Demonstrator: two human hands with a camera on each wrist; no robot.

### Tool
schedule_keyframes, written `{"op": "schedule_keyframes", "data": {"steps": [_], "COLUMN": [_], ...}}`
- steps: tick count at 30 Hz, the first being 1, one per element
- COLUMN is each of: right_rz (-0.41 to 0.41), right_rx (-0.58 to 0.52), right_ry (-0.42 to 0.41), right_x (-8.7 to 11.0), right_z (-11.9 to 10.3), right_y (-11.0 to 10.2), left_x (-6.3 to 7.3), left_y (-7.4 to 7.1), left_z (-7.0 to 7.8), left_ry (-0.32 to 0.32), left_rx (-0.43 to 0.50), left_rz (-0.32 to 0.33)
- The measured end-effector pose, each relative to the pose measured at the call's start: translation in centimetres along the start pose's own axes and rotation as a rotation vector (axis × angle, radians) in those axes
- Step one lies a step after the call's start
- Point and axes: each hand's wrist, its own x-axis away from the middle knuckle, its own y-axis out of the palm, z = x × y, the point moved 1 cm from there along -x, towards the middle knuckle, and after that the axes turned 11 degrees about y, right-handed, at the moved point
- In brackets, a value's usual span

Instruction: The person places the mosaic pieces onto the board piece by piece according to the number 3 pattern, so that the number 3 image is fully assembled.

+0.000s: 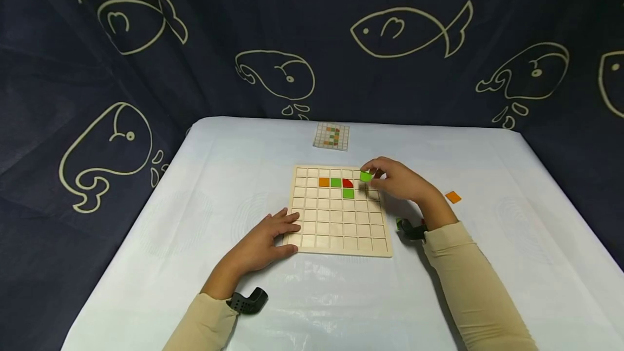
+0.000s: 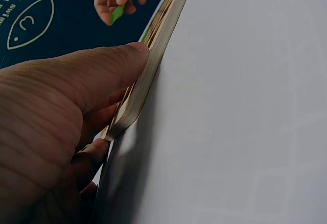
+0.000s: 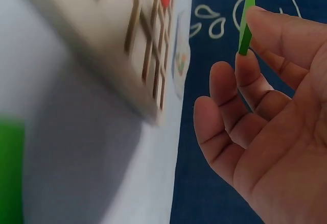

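Observation:
A pale wooden grid board lies on the table. Near its top row are an orange tile, a green tile, a red quarter-round tile and, below the red one, another green tile. My right hand pinches a green square tile between thumb and fingertip, over the board's upper right corner. At the board's lower left corner my left hand rests with fingers spread on the edge; its thumb lies along the near rim.
Behind the board lies a small pattern card with a coloured grid. One orange tile is to the right of my right forearm. Partly hidden under the right wrist's black strap mount are green and red pieces. Dark printed cloth hangs behind the table.

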Motion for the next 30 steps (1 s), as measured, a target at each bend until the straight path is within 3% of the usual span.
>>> {"op": "schedule_keyframes", "data": {"steps": [9, 16, 30], "right_rz": [-0.093, -0.138, -0.211], "right_rx": [0.010, 0.018, 0.150], "right_ry": [-0.065, -0.069, -0.110], "right_x": [-0.7, -0.9, -1.7], "right_z": [-1.6, -2.2, -3.3], "right_y": [2.2, 3.3, 5.3], "left_x": [0.2, 0.3, 0.2], "left_y": [0.1, 0.1, -0.1], "left_z": [-0.3, -0.4, -0.1], "left_ry": [0.004, 0.014, 0.010], "left_rx": [-0.010, -0.005, -0.006], "left_rz": [-0.002, -0.002, -0.011]}}
